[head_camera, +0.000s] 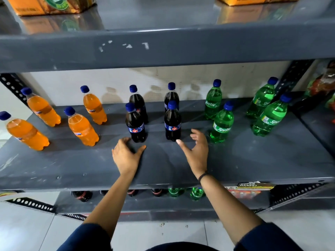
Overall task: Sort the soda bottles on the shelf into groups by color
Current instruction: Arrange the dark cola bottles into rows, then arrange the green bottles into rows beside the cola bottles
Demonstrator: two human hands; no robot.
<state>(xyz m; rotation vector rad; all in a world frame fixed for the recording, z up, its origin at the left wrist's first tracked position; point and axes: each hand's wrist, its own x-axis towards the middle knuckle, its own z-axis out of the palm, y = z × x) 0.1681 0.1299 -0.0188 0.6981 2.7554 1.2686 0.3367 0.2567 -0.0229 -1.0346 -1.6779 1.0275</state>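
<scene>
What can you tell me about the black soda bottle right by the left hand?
The front-left dark cola bottle is clear plastic filled with nearly black soda, closed by a blue cap, with a blue label bearing a red-and-white logo around its middle. It stands upright on the grey shelf, in front of another dark bottle and to the left of two more. The left hand lies open on the shelf just in front of its base, fingertips close to it, though I cannot tell whether they touch.

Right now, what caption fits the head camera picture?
Both hands empty before orange, dark and green bottles, grouped.
</scene>
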